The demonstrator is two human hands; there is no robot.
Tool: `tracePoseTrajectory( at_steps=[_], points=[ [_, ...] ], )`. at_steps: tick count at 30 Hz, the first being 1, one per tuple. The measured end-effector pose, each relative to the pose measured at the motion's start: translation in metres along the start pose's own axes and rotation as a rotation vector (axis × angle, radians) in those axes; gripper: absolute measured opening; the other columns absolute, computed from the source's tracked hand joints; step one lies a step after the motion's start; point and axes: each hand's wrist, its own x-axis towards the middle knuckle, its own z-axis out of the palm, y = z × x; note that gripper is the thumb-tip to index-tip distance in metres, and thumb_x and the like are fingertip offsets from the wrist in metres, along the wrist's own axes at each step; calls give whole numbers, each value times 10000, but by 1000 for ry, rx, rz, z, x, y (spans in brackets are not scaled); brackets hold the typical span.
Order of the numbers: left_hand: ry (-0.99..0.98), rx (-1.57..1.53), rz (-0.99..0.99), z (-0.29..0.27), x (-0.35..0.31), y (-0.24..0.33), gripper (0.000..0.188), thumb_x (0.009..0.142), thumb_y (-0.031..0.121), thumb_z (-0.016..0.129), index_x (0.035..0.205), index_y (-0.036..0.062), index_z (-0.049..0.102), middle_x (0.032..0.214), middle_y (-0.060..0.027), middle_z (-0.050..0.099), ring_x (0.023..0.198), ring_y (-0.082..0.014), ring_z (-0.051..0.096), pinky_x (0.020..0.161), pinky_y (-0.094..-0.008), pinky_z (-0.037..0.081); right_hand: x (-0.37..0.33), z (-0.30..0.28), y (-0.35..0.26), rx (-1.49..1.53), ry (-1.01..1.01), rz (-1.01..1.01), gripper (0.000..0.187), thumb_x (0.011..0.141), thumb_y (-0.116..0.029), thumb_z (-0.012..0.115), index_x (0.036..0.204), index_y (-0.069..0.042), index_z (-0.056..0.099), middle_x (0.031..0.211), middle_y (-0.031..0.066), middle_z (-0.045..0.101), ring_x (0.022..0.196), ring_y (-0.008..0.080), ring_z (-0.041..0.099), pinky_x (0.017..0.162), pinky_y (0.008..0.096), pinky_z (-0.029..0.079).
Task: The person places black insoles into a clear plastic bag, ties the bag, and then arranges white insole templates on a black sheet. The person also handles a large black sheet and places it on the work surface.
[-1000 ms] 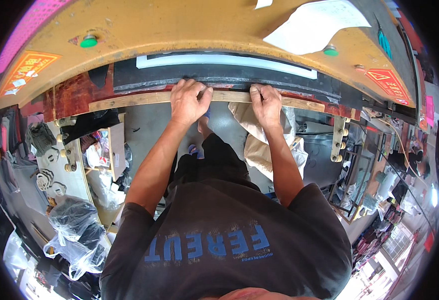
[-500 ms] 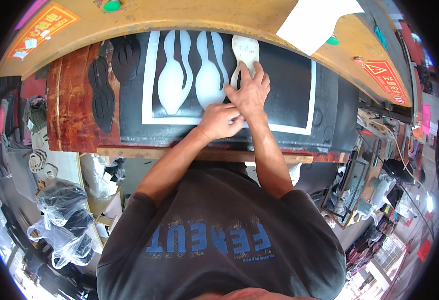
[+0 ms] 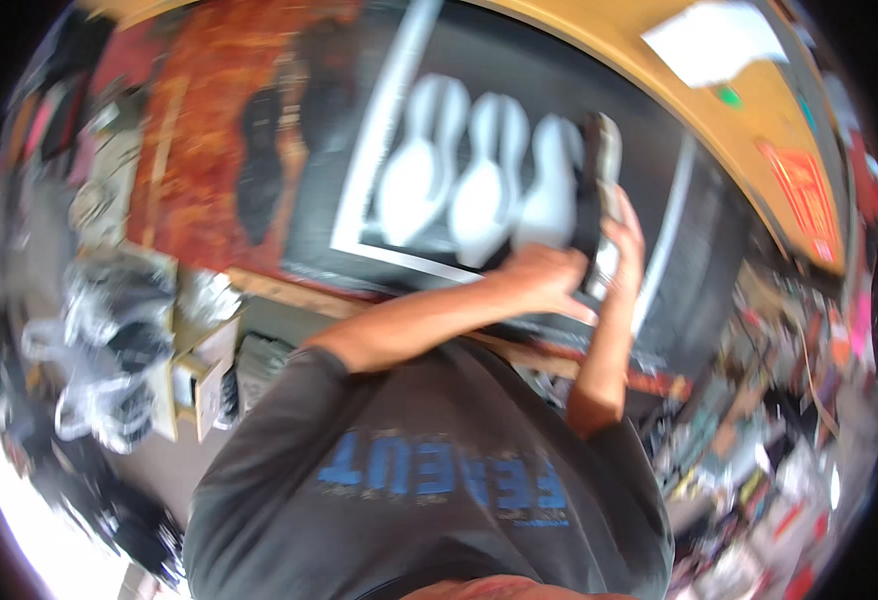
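Observation:
My right hand (image 3: 623, 240) grips a sole-shaped cutting die (image 3: 609, 150), tipped up on its edge so that its narrow side shows. To its left, my left hand (image 3: 541, 272) is beside the lower end of the die; its fingers are smeared by motion, and whether they touch the die cannot be made out. Both hands are over a black sheet (image 3: 649, 150) with a white border. Three white sole-shaped patches, each with a curved slit, show in the sheet: a left one (image 3: 409, 190), a middle one (image 3: 479, 210) and a right one (image 3: 549, 195).
A yellow machine beam (image 3: 599, 55) arches over the far side, with white paper (image 3: 714, 42) on it. Dark sole-shaped pieces (image 3: 259, 165) lie on the worn red-brown board (image 3: 194, 150) at left. Clear plastic bags (image 3: 109, 350) are at lower left.
The die has been lifted from flat to on edge and moved right in my right hand, uncovering a third white patch. My left hand has moved right too. The whole view has tilted and blurred.

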Motion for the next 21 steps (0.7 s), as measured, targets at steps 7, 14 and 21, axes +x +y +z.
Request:
tracePoseTrajectory(
  at_steps=[7, 14, 21],
  points=[
    [87, -233, -376, -73, -61, -64, 219, 999, 234, 626, 978, 45, 735, 820, -200, 722, 775, -391, 725, 735, -495, 576, -8, 5, 5, 195, -99, 100, 994, 812, -330, 831, 1615, 24, 364, 1351, 197, 643, 1127, 277, 705, 894, 363, 627],
    [1088, -518, -887, -168, -320, -150, 386, 1129, 365, 547, 1056, 21, 706, 746, -54, 732, 504, -102, 589, 427, -264, 451, -12, 16, -8, 173, -163, 26, 1003, 796, -391, 832, 1596, 28, 395, 1270, 200, 662, 1055, 261, 698, 865, 356, 607],
    [891, -305, -1351, -184, -383, -192, 680, 997, 643, 642, 998, -27, 760, 716, -91, 732, 537, -174, 658, 476, -315, 510, -25, -7, -26, -252, 143, -91, 647, 776, -80, 794, 1401, 40, 674, 1277, 134, 704, 1052, 216, 709, 928, 312, 568]
  ],
)
